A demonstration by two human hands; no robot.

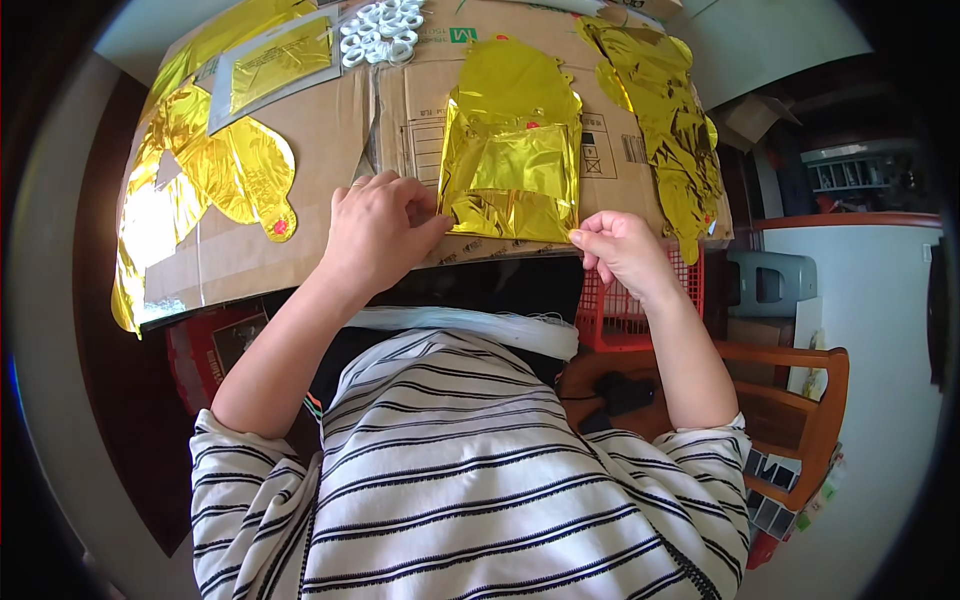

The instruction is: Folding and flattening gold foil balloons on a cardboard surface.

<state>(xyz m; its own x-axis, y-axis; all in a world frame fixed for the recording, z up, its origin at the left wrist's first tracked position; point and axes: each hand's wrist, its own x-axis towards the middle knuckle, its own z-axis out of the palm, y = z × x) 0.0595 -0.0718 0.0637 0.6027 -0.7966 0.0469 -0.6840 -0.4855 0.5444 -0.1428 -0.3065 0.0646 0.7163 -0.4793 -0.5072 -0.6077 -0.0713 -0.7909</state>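
A gold foil balloon (515, 165), flat and partly folded into a rectangle with a rounded top, lies in front of me on a cardboard surface (330, 110). At its near left corner, my left hand (385, 220) pinches the foil between thumb and fingers. My right hand (622, 250) grips the near right corner at the cardboard's front edge, thumb on top. The near edge of the foil runs straight between both hands. Creases cross the lower half of the sheet, and a small red spot shows near its middle.
Left lie more gold foil balloons (240, 170) and a clear packet (280, 75) with gold foil inside. White ribbon rolls (380, 32) sit at the back. Another foil balloon (655, 110) lies right. Below the edge are a red basket (625, 315) and wooden chair (825, 400).
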